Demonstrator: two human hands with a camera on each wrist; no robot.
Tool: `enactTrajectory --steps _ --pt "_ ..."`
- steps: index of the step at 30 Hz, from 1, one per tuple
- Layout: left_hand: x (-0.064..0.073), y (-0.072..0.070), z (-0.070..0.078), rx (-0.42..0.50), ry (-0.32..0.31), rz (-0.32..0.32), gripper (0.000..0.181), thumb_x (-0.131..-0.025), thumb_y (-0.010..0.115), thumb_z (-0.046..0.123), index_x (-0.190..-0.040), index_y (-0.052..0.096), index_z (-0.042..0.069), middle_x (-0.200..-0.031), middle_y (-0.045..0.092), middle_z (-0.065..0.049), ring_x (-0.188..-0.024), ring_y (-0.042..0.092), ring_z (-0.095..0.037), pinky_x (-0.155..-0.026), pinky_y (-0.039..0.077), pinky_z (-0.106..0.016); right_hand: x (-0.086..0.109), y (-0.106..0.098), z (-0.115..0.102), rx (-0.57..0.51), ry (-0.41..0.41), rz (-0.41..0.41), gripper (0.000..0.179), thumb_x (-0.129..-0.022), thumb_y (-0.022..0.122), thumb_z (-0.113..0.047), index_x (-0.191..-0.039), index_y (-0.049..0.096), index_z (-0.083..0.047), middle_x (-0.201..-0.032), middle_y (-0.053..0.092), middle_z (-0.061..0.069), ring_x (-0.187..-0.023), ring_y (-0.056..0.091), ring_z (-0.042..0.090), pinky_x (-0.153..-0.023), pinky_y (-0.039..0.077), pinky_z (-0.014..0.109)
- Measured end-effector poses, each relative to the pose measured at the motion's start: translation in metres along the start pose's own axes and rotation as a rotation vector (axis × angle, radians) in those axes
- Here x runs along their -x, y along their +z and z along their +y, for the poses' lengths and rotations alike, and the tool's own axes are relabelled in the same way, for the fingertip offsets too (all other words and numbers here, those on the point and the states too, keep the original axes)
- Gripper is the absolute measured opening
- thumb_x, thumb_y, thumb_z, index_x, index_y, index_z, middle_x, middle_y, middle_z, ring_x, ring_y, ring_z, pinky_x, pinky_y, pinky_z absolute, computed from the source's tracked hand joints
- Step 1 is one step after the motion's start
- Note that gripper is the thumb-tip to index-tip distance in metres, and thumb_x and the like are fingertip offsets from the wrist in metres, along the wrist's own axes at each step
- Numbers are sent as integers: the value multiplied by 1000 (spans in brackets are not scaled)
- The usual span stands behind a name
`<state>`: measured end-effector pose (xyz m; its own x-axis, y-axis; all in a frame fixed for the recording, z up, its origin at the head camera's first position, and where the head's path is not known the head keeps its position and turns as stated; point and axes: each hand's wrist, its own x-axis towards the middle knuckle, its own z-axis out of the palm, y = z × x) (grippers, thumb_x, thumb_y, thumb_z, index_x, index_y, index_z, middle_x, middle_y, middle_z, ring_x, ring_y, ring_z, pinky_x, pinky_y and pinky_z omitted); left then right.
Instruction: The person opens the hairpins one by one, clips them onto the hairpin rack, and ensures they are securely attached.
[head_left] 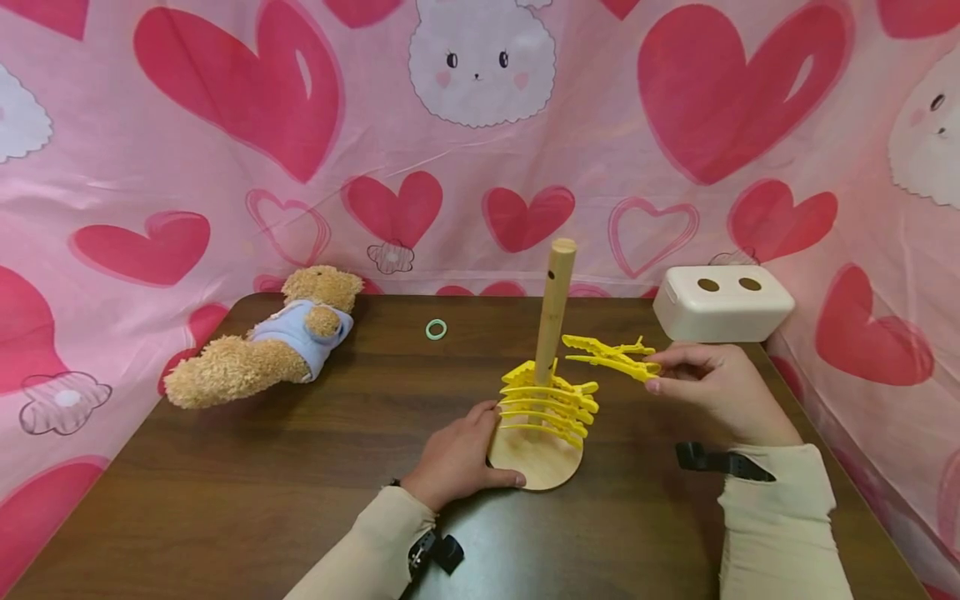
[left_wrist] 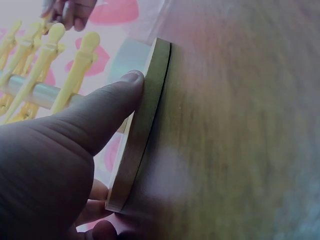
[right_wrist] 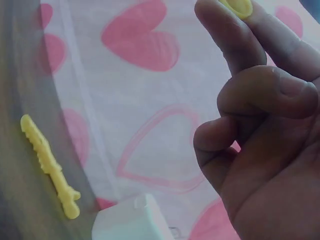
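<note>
A round wooden base (head_left: 538, 468) carries an upright wooden post (head_left: 555, 312). Around the lower post sit several yellow alligator hair clips (head_left: 546, 403), stacked one above another. My left hand (head_left: 455, 462) grips the left edge of the base, its thumb (left_wrist: 112, 102) lying along the rim and its fingers curled round the far side. To the right of the post, my right hand (head_left: 720, 392) pinches the end of a yellow hair clip (head_left: 611, 362) between thumb and index finger. Another yellow clip (right_wrist: 49, 167) lies on the table just beyond the held one.
A teddy bear (head_left: 322, 329) in a pale blue top lies at the table's left edge. Near the back is a small mint-green ring (head_left: 428, 332). A white box (head_left: 682, 312) with two round holes stands at the back right. Heart-printed pink cloth (head_left: 450, 150) surrounds the table.
</note>
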<state>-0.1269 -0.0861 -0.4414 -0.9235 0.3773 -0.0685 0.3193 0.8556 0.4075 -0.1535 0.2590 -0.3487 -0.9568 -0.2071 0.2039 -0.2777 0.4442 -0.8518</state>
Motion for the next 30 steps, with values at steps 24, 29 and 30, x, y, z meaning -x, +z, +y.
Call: enactTrajectory --steps 24,29,30 --pt "-1 -1 -2 21 7 -44 108 -74 74 72 -158 34 18 -161 35 -4 -135 48 -31 -102 45 -52 9 17 -39 73 -228 -40 31 -74 88 -5 -102 80 -14 -79 63 3 -66 48 14 -55 40 28" --pt "0 -2 -1 6 6 -67 106 -75 73 72 -158 34 19 -162 33 -3 -135 49 -32 -101 45 -53 7 21 -41 61 -246 -44 30 -74 89 -6 -101 80 -17 -80 64 1 -65 48 14 -54 41 28" --pt "0 -2 -1 3 3 -72 106 -75 72 73 -158 34 19 -162 33 -2 -135 49 -32 -101 45 -53 6 22 -42 57 -253 -48 30 -74 89 -6 -101 80 -17 -80 64 1 -66 49 14 -55 41 28"
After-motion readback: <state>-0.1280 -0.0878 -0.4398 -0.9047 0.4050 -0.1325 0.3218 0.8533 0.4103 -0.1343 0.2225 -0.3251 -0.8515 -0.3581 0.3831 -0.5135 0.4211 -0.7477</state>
